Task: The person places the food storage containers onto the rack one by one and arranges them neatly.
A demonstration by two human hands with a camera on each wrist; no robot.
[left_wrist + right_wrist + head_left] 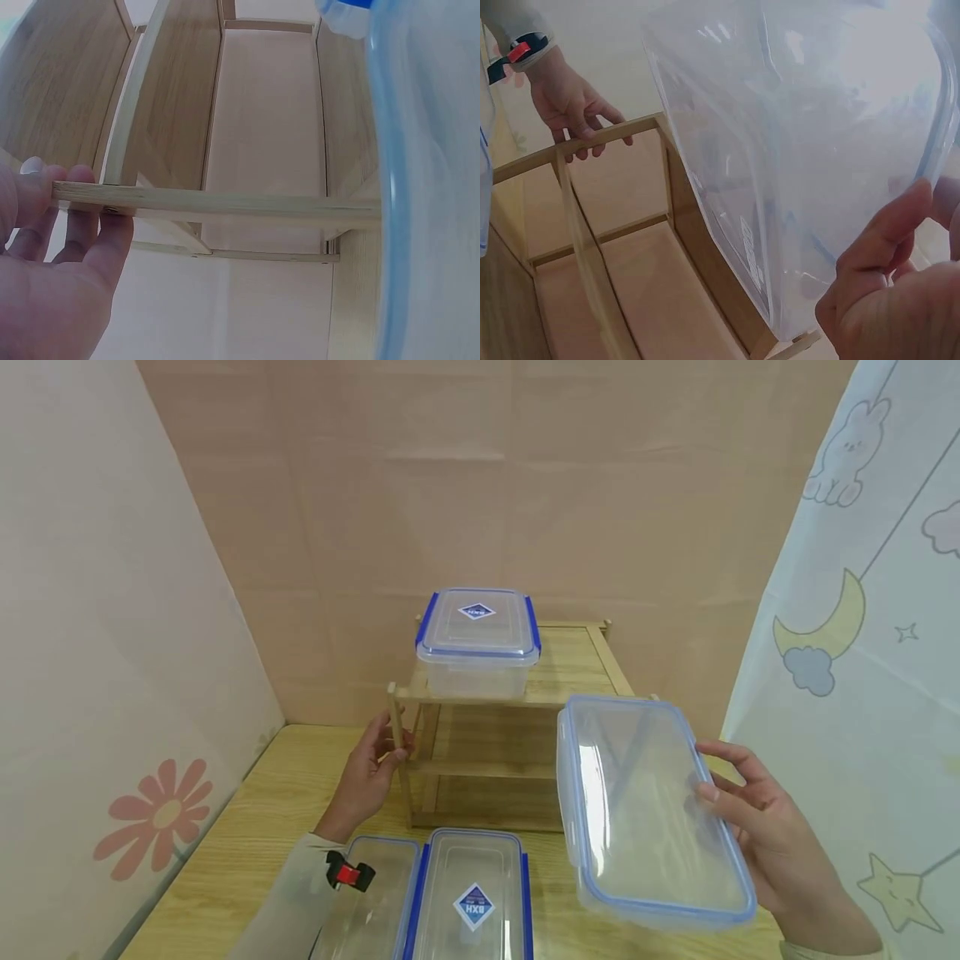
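Observation:
My left hand (369,777) grips the front left post of a small wooden shelf rack (573,662), thumb on one side and fingers curled behind; the left wrist view shows this hold on the post (225,202) closely. With my right hand (772,835) I hold a clear plastic food container (645,810) with a light blue rim by its right edge. It hangs tilted in front of the rack's right side, overlapping the front right post in the head view. On the rack's top shelf, at the left, sits a lidded container (480,627) with dark blue clips.
Two more clear containers lie on the wooden table (225,860) before the rack: one with blue clips and a label (474,906), and beside it a blue-rimmed container (375,893) partly behind my left sleeve. Cloth walls (465,485) enclose the back and sides.

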